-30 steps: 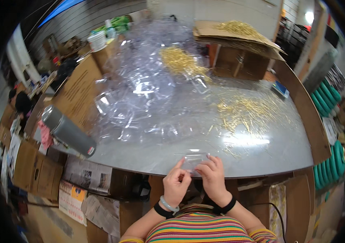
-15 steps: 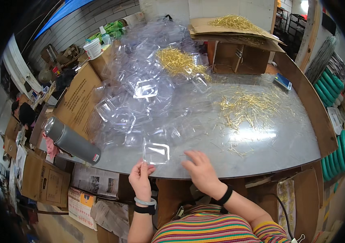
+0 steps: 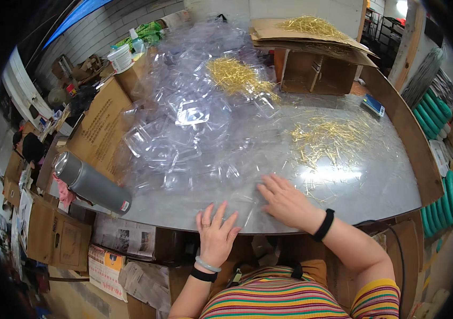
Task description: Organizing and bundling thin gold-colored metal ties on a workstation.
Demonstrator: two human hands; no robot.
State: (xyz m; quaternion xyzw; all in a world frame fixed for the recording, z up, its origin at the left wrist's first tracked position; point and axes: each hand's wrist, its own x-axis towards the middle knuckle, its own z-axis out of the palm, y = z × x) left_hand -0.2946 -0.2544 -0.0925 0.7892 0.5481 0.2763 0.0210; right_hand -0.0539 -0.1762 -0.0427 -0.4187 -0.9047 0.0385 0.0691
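Near the front edge of the grey table, my left hand (image 3: 216, 231) has its fingers spread, empty. To its right my right hand (image 3: 289, 206) reaches over the table top with fingers stretched out and low to the surface. Between the two hands lies a clear plastic piece (image 3: 247, 210), faint and partly blurred, close to the fingertips of both. Beyond them spreads a big heap of clear plastic blister shells (image 3: 157, 143). A bundle of thin gold twist-tie-like strips (image 3: 239, 76) rests on the heap. More loose gold strips (image 3: 330, 139) lie scattered beyond my right hand.
A grey steel flask (image 3: 92, 183) lies tilted at the left table edge beside a cardboard panel (image 3: 99, 127). At the back, a cardboard box (image 3: 319, 72) carries more gold strips. A phone-like blue object (image 3: 373, 105) lies by the right cardboard wall (image 3: 404, 135).
My left hand has let go of the clear plastic shell and moved right, its fingers spreading. My right hand has shifted right and slightly farther. The shell now lies between them.
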